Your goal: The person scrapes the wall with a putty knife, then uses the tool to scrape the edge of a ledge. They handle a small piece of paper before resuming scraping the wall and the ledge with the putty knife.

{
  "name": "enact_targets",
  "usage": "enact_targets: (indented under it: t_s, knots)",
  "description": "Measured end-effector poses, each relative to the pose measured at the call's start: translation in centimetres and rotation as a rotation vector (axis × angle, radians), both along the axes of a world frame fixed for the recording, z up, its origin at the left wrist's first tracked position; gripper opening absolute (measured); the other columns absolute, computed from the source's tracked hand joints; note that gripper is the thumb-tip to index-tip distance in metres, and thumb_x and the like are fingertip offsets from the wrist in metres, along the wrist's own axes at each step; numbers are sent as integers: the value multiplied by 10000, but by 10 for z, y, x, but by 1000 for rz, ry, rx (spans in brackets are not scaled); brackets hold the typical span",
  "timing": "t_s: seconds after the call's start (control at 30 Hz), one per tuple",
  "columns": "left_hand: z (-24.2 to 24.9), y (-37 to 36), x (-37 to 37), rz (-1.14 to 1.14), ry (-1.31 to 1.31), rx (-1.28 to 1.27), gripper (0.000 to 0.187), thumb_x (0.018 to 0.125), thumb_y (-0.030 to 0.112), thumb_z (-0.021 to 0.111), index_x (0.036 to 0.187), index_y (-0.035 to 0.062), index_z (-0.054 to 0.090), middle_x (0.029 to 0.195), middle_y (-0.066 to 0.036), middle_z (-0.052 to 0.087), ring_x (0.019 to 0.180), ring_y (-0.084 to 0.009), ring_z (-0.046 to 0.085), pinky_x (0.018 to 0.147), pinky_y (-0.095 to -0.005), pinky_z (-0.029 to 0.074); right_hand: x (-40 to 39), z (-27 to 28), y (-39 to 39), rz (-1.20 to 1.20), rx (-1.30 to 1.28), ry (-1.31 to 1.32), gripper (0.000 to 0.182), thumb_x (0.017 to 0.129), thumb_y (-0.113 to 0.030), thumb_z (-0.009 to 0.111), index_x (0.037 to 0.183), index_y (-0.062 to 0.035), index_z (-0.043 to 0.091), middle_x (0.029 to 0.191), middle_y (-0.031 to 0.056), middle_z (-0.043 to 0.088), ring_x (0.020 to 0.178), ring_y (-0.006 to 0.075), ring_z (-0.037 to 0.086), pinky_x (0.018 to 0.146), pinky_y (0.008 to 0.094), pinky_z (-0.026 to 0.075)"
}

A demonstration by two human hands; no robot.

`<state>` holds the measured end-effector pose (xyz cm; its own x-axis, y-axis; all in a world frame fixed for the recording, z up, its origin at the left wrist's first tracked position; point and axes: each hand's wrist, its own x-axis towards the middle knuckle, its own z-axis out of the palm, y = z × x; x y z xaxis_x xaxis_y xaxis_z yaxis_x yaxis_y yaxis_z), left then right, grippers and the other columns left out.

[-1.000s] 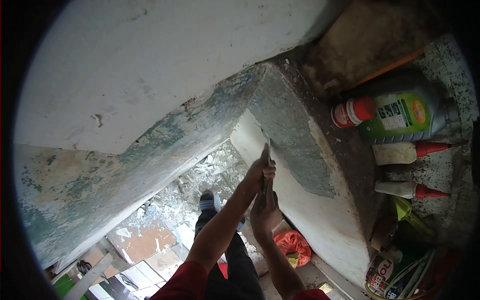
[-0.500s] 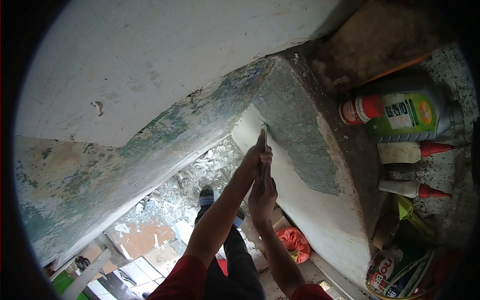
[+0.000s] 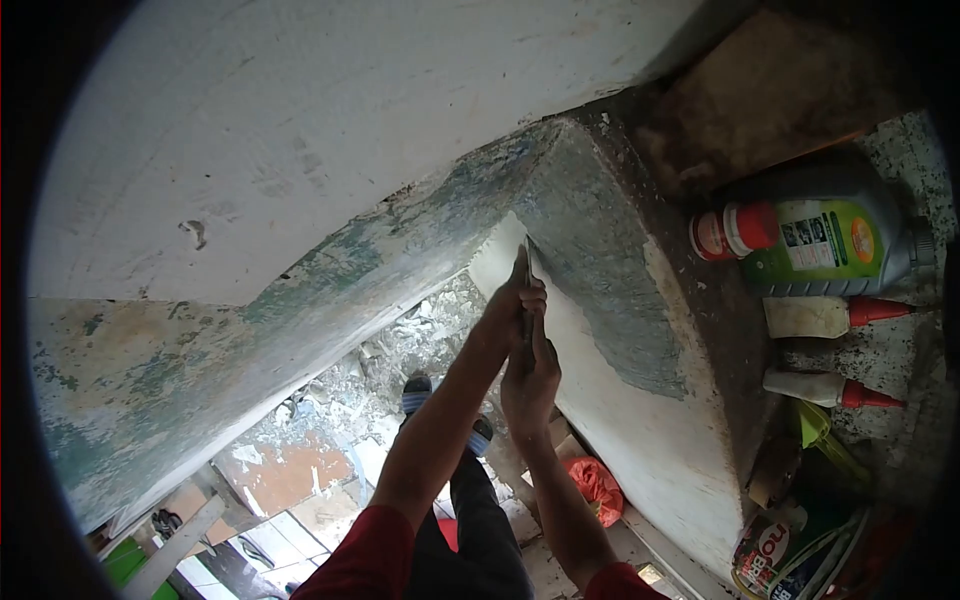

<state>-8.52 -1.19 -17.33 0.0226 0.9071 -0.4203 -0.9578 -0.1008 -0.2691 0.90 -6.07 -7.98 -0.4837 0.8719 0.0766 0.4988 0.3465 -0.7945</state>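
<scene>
Both my hands are wrapped around one narrow scraper point(image 3: 527, 338), its tip against the wall near the inner corner. My left hand point(image 3: 512, 308) grips it higher up, with a finger stretched along the tool toward the tip. Lower down, my right hand point(image 3: 530, 382) closes around the handle end. The tip meets the white paint point(image 3: 492, 262) where it borders the rough grey bared wall point(image 3: 600, 300). Most of the handle is hidden by my fingers, and the blade is too thin to make out clearly.
On the ledge at right stand a grey-green jug point(image 3: 825, 240), a red-capped container point(image 3: 733, 231) and two red-tipped bottles point(image 3: 808, 317). An orange plastic bag point(image 3: 597, 488) lies below. Paint flakes and debris point(image 3: 410, 335) cover the floor around my sandalled feet point(image 3: 416, 392).
The view has shifted slightly. Against the wall, the scraper's tip and both hands have moved a little up toward the corner. My grip is the same.
</scene>
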Motion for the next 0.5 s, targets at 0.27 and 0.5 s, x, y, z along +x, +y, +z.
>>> enact_targets:
  t_s: [0.27,0.5]
  knots:
    - [7,-2,5,-208,249,-102,511,732,597,507,685,92,436,454,60,320,371,-33,331,352,-149,301,10,0,-8,-37,-85,34,416,830,6,418,1243,3,377,972,235,565,861,332,570,691,334,437]
    - [33,-10,21,-211,453,-215,490,760,553,519,673,82,416,468,31,345,363,-47,327,342,-169,300,14,-4,-19,-87,-39,-8,415,826,8,426,1236,33,373,947,223,573,819,321,574,688,305,442]
